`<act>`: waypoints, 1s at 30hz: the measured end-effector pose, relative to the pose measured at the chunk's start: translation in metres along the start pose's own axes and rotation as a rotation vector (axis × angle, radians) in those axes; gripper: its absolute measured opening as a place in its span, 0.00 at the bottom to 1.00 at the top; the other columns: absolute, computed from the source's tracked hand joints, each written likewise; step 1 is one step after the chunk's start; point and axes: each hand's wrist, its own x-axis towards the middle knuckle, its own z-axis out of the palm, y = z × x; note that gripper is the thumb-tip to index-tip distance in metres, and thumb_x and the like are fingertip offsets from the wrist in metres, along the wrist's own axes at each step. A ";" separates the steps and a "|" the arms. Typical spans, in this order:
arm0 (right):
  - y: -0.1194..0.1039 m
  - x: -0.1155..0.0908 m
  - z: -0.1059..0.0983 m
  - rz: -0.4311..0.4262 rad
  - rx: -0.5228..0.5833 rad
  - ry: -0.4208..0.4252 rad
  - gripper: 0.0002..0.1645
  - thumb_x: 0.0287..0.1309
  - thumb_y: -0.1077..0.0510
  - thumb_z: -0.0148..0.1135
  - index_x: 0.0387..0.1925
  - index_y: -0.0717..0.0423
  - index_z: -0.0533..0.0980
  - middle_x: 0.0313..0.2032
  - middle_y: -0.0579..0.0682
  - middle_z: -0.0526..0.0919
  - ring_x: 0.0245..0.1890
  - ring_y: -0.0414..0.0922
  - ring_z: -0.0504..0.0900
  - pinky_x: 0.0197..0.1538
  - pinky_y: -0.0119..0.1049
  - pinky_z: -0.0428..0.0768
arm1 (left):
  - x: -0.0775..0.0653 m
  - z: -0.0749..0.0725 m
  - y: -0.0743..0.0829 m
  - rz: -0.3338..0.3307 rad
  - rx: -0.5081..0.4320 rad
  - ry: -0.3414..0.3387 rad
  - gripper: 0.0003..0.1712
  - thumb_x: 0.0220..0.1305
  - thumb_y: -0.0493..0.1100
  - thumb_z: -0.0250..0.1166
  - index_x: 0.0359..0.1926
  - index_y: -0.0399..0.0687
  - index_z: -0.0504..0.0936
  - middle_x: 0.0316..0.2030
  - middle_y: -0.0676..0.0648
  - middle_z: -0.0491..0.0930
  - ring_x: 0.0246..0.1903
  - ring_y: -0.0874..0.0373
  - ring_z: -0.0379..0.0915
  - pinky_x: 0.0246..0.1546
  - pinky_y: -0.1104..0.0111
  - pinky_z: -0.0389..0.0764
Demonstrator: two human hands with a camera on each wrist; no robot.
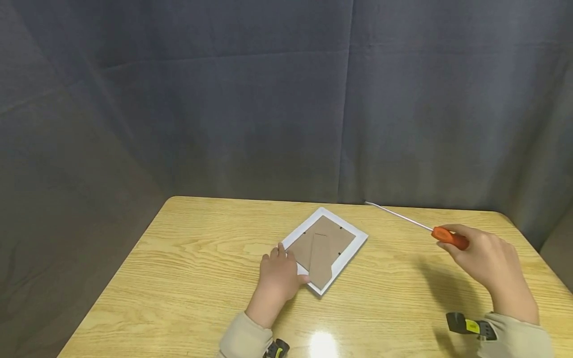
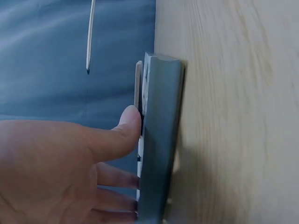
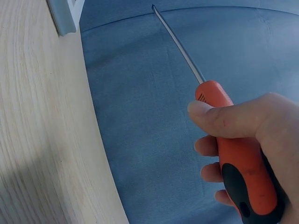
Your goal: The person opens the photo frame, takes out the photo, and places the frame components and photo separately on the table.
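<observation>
A white picture frame [image 1: 355,243] lies face down on the table, turned at an angle, with its brown backing [image 1: 342,241] up. A brown stand leg [image 1: 320,263] lies along the backing toward the near corner. My left hand [image 1: 278,276] rests on the frame's near left side, fingers spread and the thumb by the near corner. From the left wrist, the thumb touches the back beside the frame's edge [image 2: 163,121]. My right hand [image 1: 488,256] grips the orange and black handle of a screwdriver [image 3: 247,170] above the table. Its metal shaft points forward and left, its tip away from the frame.
The wood-grain table [image 1: 188,258] has rounded far corners. A dark grey-blue curtain [image 1: 250,124] hangs behind it and on both sides. Wrist straps with small cameras [image 1: 470,325] sit at both cuffs.
</observation>
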 end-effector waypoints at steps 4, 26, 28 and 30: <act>0.001 -0.001 -0.002 0.000 0.000 0.009 0.20 0.48 0.53 0.75 0.45 0.52 0.83 0.27 0.53 0.84 0.20 0.47 0.73 0.20 0.37 0.61 | -0.004 -0.004 0.009 0.027 0.103 0.017 0.46 0.59 0.70 0.61 0.59 0.33 0.78 0.61 0.30 0.73 0.60 0.41 0.72 0.57 0.54 0.75; 0.000 -0.002 -0.005 0.035 -0.008 -0.025 0.23 0.50 0.50 0.75 0.48 0.52 0.83 0.31 0.58 0.85 0.22 0.48 0.74 0.22 0.37 0.63 | 0.011 0.002 -0.055 0.113 -0.519 0.015 0.41 0.62 0.50 0.70 0.71 0.40 0.66 0.72 0.38 0.61 0.69 0.37 0.58 0.66 0.44 0.63; 0.000 -0.002 -0.005 0.032 -0.008 -0.023 0.22 0.51 0.51 0.75 0.48 0.51 0.83 0.31 0.58 0.85 0.22 0.48 0.75 0.22 0.37 0.63 | 0.011 0.003 -0.056 0.121 -0.542 -0.002 0.42 0.60 0.51 0.72 0.70 0.39 0.67 0.71 0.38 0.63 0.68 0.37 0.59 0.65 0.44 0.64; 0.001 -0.002 -0.005 0.029 -0.006 -0.024 0.22 0.51 0.51 0.75 0.48 0.51 0.83 0.31 0.58 0.85 0.23 0.49 0.75 0.22 0.37 0.63 | 0.011 0.004 -0.056 0.134 -0.554 -0.002 0.42 0.57 0.50 0.74 0.68 0.37 0.70 0.66 0.37 0.70 0.65 0.38 0.65 0.63 0.44 0.67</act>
